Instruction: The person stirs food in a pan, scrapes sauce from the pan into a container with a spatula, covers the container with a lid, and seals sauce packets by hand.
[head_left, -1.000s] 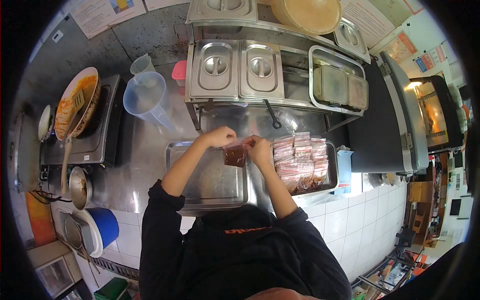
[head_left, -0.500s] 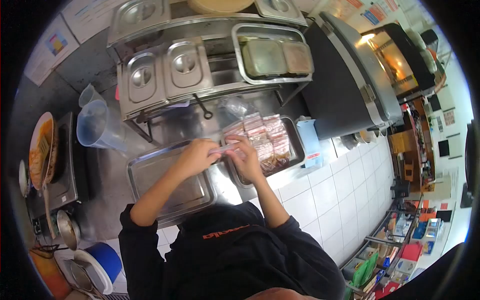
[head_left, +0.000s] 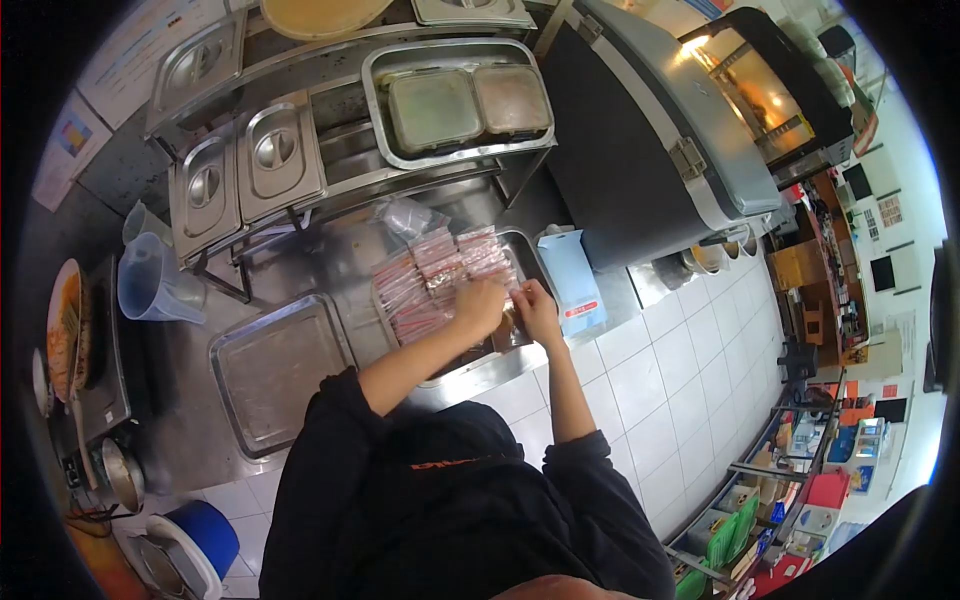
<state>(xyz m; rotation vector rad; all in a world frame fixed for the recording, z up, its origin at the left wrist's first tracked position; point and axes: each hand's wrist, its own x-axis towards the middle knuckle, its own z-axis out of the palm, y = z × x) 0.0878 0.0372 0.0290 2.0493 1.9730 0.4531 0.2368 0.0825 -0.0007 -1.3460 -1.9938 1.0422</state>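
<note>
Both my hands are over the right part of a metal tray (head_left: 462,386) that holds several rows of small zip bags (head_left: 405,300). A bag with brown contents (head_left: 512,328) hangs upright below my right hand (head_left: 540,312), whose fingers are pinched at its top edge. My left hand (head_left: 482,308) is closed beside it, over the bags; what its fingers hold, if anything, is hidden. More brown bags show under my left wrist.
An empty metal tray (head_left: 283,375) lies to the left. A light blue packet (head_left: 573,282) lies right of the bags, near a large grey box (head_left: 640,150). Behind stands a shelf with lidded pans (head_left: 275,150). A blue jug (head_left: 152,280) and a frying pan (head_left: 68,325) are at left.
My hands have moved from above the left tray to the tray of bags, taking the brown bag along. The view has turned to the right.
</note>
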